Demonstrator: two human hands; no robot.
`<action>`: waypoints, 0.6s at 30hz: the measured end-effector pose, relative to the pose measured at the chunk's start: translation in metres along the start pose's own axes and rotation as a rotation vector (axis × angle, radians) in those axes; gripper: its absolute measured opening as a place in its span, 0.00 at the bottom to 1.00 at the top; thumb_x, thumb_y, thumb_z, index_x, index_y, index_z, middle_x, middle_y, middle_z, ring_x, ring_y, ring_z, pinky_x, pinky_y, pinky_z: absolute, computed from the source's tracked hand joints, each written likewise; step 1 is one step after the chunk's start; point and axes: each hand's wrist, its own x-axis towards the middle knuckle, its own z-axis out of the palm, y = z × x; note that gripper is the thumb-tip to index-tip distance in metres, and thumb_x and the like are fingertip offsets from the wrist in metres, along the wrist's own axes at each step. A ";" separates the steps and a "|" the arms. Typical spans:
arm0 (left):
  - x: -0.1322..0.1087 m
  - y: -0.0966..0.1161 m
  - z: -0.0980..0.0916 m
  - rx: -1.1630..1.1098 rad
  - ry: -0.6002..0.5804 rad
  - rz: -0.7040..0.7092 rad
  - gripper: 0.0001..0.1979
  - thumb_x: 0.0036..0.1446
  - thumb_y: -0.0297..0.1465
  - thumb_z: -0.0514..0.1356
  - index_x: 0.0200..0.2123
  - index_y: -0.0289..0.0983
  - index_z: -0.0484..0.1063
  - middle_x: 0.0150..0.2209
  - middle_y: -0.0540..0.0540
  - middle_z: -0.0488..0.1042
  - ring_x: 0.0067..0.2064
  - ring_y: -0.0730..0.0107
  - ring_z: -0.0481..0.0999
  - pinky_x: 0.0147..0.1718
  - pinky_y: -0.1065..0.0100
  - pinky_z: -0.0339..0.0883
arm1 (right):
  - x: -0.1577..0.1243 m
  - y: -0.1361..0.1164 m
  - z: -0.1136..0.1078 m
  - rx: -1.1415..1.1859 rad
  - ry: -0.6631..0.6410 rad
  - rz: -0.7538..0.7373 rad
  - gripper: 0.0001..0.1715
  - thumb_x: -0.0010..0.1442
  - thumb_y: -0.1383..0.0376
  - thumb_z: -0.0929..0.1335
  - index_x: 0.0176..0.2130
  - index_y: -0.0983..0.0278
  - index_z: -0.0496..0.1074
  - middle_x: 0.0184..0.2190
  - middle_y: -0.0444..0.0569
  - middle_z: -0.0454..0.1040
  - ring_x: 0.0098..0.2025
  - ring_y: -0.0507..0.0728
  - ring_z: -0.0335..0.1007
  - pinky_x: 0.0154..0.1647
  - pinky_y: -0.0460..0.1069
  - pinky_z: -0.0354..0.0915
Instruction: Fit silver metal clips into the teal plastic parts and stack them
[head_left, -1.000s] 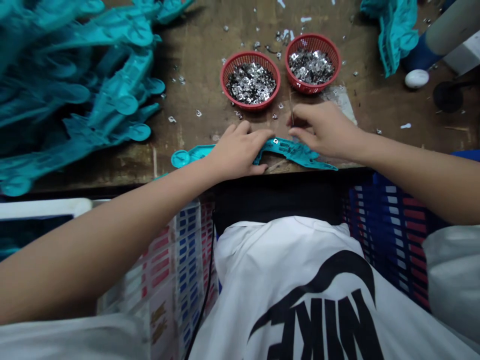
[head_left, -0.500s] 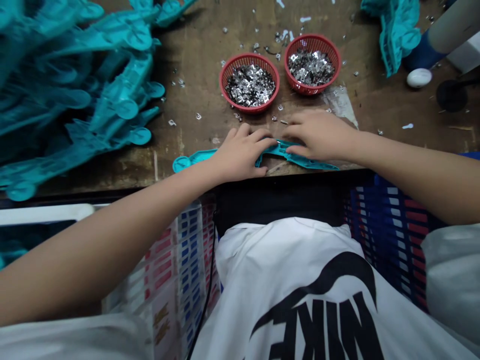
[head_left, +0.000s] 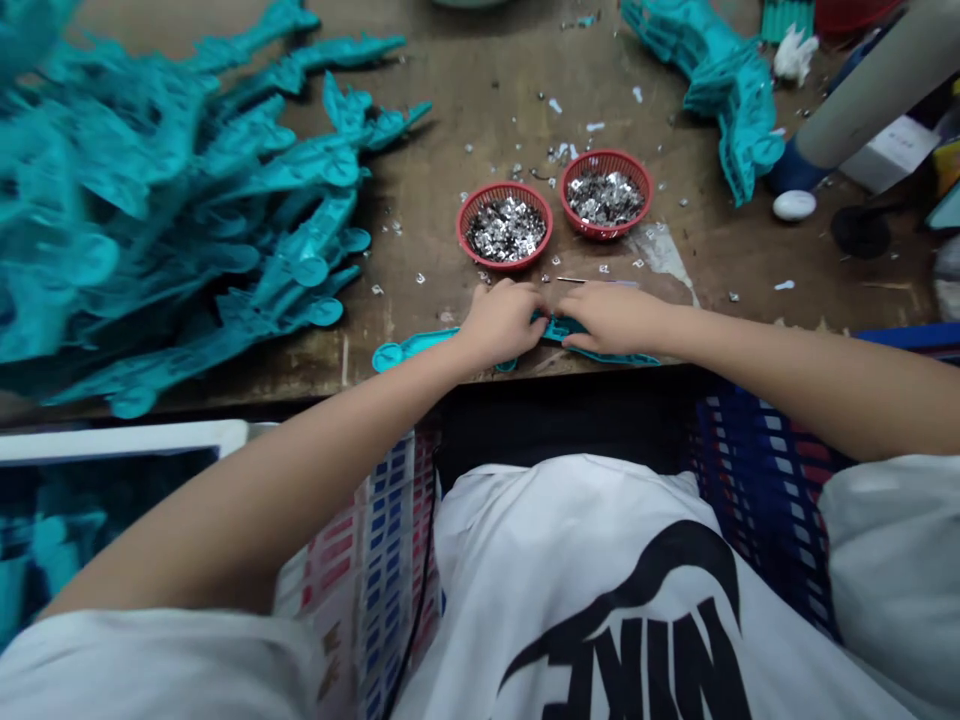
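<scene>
A long, thin teal plastic part (head_left: 420, 346) lies along the table's front edge, its middle covered by my hands. My left hand (head_left: 504, 318) is closed over it left of centre, fingers curled at its edge. On the right, my right hand (head_left: 611, 318) grips the same part, with thumb and fingers close to my left fingertips. Any small piece between the fingertips is hidden. Just beyond my right hand a thin metal rod with a pale handle, like a screwdriver (head_left: 574, 281), lies on the table. Two red baskets (head_left: 460, 232) (head_left: 649, 190) hold small shiny metal clips.
A big heap of teal parts (head_left: 172, 200) covers the table's left side. More teal parts (head_left: 739, 110) lie at the back right, near a grey post (head_left: 855, 100) and a white oval object (head_left: 793, 206). Loose clips are scattered about. Plastic crates (head_left: 386, 530) stand below the edge.
The view has tilted up, showing more of the table's far side. My hands have drawn closer together on the teal part, and more of the screwdriver-like tool shows.
</scene>
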 end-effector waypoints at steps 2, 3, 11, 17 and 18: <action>0.002 0.004 -0.002 0.046 0.014 -0.009 0.21 0.79 0.34 0.63 0.64 0.40 0.94 0.68 0.32 0.92 0.74 0.30 0.86 0.71 0.34 0.80 | -0.001 -0.006 -0.004 -0.021 -0.023 0.012 0.25 0.88 0.61 0.74 0.72 0.75 0.83 0.70 0.76 0.88 0.75 0.79 0.86 0.77 0.64 0.79; 0.002 0.006 -0.002 0.074 0.024 -0.013 0.20 0.79 0.33 0.63 0.63 0.40 0.94 0.67 0.32 0.92 0.73 0.31 0.87 0.69 0.36 0.81 | -0.002 -0.008 -0.006 -0.033 -0.032 0.017 0.24 0.89 0.61 0.73 0.71 0.76 0.83 0.71 0.77 0.87 0.76 0.79 0.86 0.78 0.64 0.78; -0.001 0.008 -0.008 0.222 0.066 0.060 0.20 0.80 0.30 0.59 0.56 0.36 0.94 0.62 0.29 0.94 0.69 0.35 0.90 0.66 0.44 0.84 | -0.007 -0.018 -0.010 -0.073 -0.079 0.044 0.37 0.88 0.52 0.78 0.79 0.75 0.77 0.76 0.76 0.84 0.78 0.82 0.85 0.77 0.67 0.80; 0.004 -0.013 -0.043 0.223 0.211 -0.017 0.24 0.84 0.33 0.55 0.63 0.41 0.92 0.63 0.31 0.94 0.67 0.36 0.92 0.62 0.44 0.86 | -0.009 -0.018 -0.013 0.002 -0.082 0.099 0.42 0.83 0.59 0.78 0.84 0.72 0.72 0.73 0.72 0.87 0.71 0.78 0.91 0.64 0.61 0.85; 0.009 -0.018 -0.049 0.220 0.251 -0.049 0.24 0.83 0.34 0.55 0.63 0.42 0.92 0.63 0.32 0.94 0.67 0.35 0.93 0.62 0.44 0.86 | -0.009 -0.018 -0.015 0.006 -0.080 0.104 0.42 0.82 0.59 0.79 0.84 0.71 0.73 0.73 0.72 0.87 0.70 0.78 0.91 0.62 0.60 0.85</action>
